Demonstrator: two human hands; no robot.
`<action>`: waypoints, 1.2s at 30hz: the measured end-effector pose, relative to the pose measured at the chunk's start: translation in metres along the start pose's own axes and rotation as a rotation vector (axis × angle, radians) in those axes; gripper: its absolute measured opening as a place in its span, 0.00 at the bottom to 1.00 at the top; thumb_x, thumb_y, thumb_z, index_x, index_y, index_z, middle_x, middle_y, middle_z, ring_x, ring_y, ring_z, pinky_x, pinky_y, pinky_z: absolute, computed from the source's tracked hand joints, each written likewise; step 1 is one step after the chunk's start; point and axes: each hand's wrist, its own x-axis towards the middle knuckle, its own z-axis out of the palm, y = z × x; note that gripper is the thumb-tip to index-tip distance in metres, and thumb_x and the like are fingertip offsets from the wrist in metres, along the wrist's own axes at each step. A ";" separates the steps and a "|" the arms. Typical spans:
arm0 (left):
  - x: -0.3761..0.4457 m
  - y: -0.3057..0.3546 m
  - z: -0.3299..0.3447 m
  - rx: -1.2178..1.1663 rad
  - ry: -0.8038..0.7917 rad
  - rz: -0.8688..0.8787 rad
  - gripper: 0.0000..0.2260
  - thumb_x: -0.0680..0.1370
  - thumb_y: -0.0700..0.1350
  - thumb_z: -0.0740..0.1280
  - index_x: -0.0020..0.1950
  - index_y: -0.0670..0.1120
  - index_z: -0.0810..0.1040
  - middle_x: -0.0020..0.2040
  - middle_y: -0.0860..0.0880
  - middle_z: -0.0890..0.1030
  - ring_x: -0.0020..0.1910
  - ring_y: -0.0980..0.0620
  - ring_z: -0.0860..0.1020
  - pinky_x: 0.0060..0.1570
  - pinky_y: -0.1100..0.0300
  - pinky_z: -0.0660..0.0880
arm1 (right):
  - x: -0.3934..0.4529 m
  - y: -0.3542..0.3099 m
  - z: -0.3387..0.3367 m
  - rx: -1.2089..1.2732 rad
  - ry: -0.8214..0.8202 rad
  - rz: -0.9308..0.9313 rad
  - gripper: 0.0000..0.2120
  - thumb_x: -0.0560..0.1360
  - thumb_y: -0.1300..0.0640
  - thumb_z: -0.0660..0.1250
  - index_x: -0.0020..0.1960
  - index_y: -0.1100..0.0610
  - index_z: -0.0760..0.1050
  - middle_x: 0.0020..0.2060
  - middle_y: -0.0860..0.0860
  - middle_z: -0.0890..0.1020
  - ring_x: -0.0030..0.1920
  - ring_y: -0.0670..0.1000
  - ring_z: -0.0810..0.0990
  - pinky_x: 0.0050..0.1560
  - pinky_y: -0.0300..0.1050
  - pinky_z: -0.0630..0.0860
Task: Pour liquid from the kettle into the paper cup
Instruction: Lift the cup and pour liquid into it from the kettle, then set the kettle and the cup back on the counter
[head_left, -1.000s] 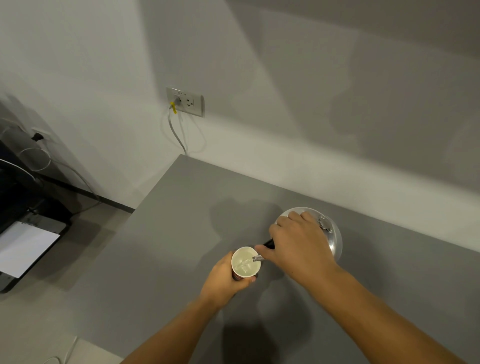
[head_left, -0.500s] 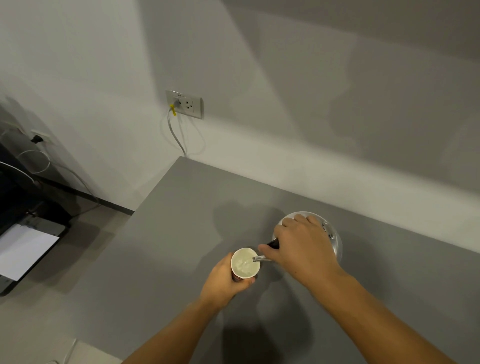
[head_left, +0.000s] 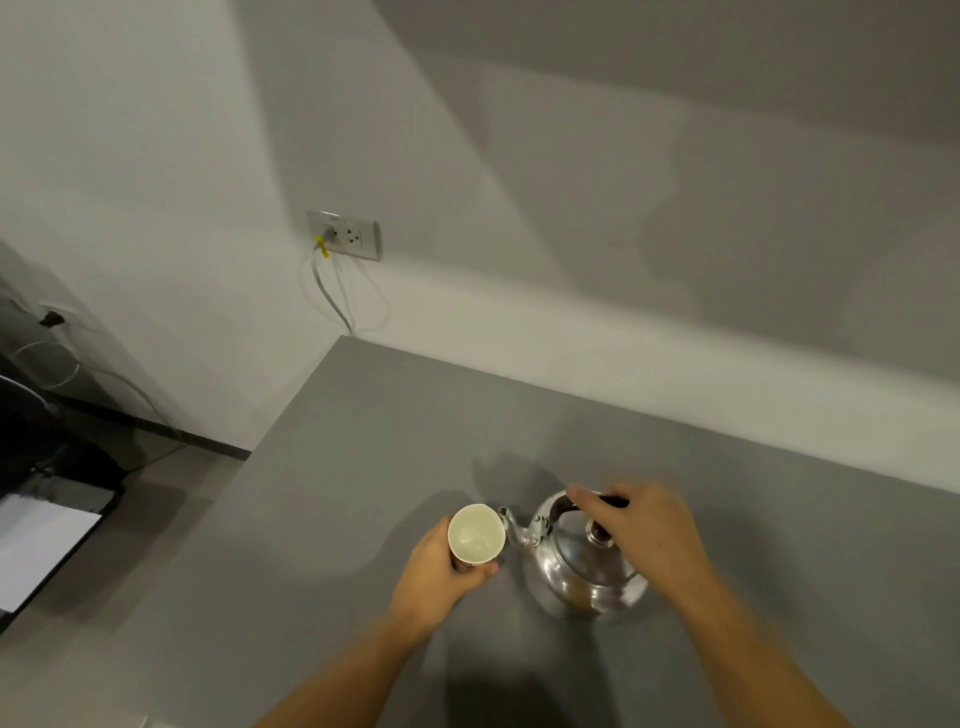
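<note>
A shiny metal kettle (head_left: 576, 571) with a black handle stands upright on the grey table (head_left: 322, 519), its spout pointing left toward the paper cup (head_left: 475, 535). My right hand (head_left: 639, 530) is wrapped around the black handle above the lid. The white-lined paper cup sits just left of the spout, close to its tip, and I cannot tell whether they touch. My left hand (head_left: 436, 577) grips the cup's side from below. Pale liquid seems to lie in the cup's bottom.
The table's left edge runs diagonally from the wall corner down to the lower left. A wall socket (head_left: 345, 234) with a cable hangs above that corner. On the floor at far left stands a black device with white paper (head_left: 36, 545).
The kettle has gone from tilted over the cup, spout at its rim, to upright on the table to the right. My left hand still holds the cup.
</note>
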 end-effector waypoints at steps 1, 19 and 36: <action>-0.001 0.002 0.000 0.011 0.001 -0.002 0.22 0.69 0.50 0.83 0.59 0.57 0.79 0.53 0.58 0.85 0.52 0.65 0.81 0.47 0.74 0.74 | -0.002 0.004 0.000 0.015 0.004 0.015 0.25 0.69 0.30 0.68 0.31 0.52 0.81 0.25 0.47 0.82 0.28 0.44 0.79 0.32 0.42 0.73; -0.007 0.025 -0.020 -0.031 0.023 0.056 0.19 0.73 0.70 0.69 0.58 0.62 0.79 0.55 0.66 0.83 0.55 0.66 0.82 0.54 0.65 0.78 | -0.006 0.031 -0.018 0.203 0.088 0.103 0.30 0.69 0.32 0.69 0.34 0.60 0.80 0.27 0.57 0.81 0.24 0.46 0.71 0.32 0.45 0.71; 0.120 0.055 -0.030 0.221 0.061 -0.049 0.24 0.84 0.64 0.56 0.46 0.48 0.81 0.41 0.49 0.87 0.45 0.47 0.86 0.52 0.48 0.81 | 0.103 0.058 -0.056 0.133 0.147 0.143 0.31 0.76 0.33 0.61 0.28 0.57 0.76 0.20 0.49 0.75 0.22 0.44 0.73 0.28 0.43 0.66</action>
